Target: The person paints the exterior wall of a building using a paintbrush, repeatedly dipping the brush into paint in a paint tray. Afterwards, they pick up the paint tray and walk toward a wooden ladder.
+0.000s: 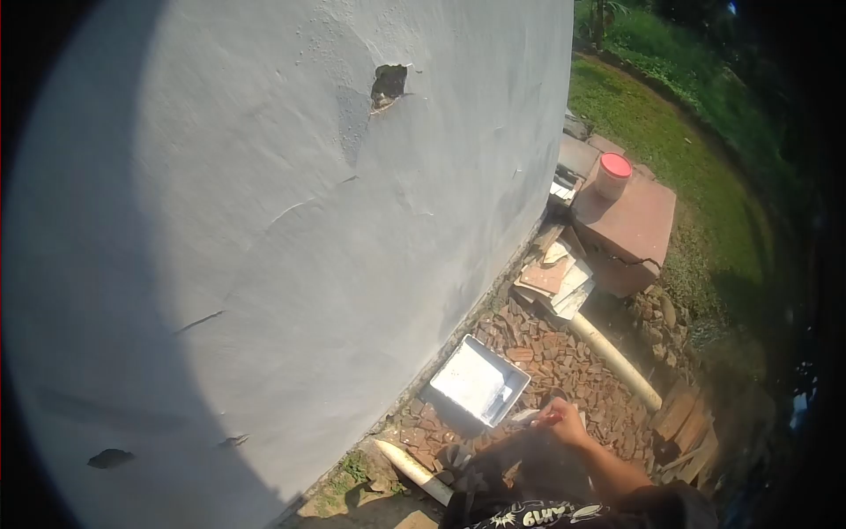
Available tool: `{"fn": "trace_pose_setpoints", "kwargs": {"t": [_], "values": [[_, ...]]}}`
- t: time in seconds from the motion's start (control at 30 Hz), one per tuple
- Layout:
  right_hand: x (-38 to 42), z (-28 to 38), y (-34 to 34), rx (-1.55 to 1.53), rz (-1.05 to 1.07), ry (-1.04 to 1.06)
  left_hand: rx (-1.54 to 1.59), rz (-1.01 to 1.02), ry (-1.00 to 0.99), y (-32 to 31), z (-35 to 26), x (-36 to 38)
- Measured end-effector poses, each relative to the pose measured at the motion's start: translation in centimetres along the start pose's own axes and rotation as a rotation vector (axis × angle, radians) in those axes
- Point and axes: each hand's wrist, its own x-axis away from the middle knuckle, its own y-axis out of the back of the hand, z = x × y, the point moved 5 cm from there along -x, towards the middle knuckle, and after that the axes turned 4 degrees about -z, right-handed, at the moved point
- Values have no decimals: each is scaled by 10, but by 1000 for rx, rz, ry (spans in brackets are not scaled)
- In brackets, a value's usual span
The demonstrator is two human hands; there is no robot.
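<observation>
My right hand [560, 420] reaches in from the lower right, over brick rubble. Its fingers are closed, and a small pale piece [525, 415] shows at the fingertips; I cannot make out what it is. Just beyond the fingers lies a white rectangular tray [515, 398] with a white substance in it, close to the foot of the wall. My left hand is out of view. The grey plastered wall [291, 238] fills the left and middle of the view, with a dark hole [389, 86] high up and several smaller chips and cracks.
Broken brick pieces [560, 361] cover the ground. Pale pipes [617, 363] [412, 470] lie across it. Stacked tile pieces [557, 278] sit near a reddish block [630, 225] bearing a red-lidded tub [612, 176]. Wood pieces [687, 423] lie at right, grass [670, 150] beyond.
</observation>
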Motion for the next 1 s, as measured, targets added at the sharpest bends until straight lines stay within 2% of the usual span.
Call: {"fn": "trace_pose_setpoints", "kwargs": {"t": [0.03, 0.07, 0.1, 0.13, 0.17, 0.23, 0.27, 0.33, 0.4, 0.43, 0.5, 0.57, 0.67, 0.7, 0.73, 0.8, 0.87, 1.0], "values": [[1, 22, -5, 82, 16, 70, 4, 21, 210, 5, 53, 34], [-7, 5, -13, -24, 59, -72, 3, 34, 426, 13, 101, 80], [-22, -33, -20, 16, 108, -44, 10, 35, 629, 16, 141, 122], [-37, -49, -27, 267, 135, 109, 35, 29, 814, 6, 204, 151], [-50, -74, -38, 167, 147, 4, 166, -259, 852, -1, 154, 142], [-76, -118, -58, 322, 197, 14, 164, -270, 753, -18, 122, 91], [-86, -153, -66, 319, 170, -48, 136, -248, 702, -29, 107, 61], [-94, -207, -78, 315, 143, -132, 55, -68, 527, -59, 87, -2], [-100, -242, -84, 325, 77, -133, 24, 10, 392, -92, 64, -58], [-104, -263, -88, 335, 81, -158, 49, 8, 390, -106, 65, -84], [-113, -303, -89, 218, -29, -190, 98, 17, 399, -136, 82, -133], [-129, -329, -89, 272, -17, -187, 100, 55, 432, -169, 110, -169], [-161, -356, -91, 231, -107, -244, -14, 135, 496, -216, 159, -211], [-170, -367, -93, 277, -122, -185, -11, 147, 524, -228, 175, -221], [-180, -378, -95, 321, -134, -120, -65, 154, 491, -239, 184, -233], [-194, -401, -100, 333, -106, -119, -116, 162, 477, -260, 202, -253], [-205, -417, -109, 270, -93, -99, -123, 107, 316, -274, 211, -276], [-221, -437, -121, 334, -25, -44, -85, 123, 329, -287, 211, -296]]}}
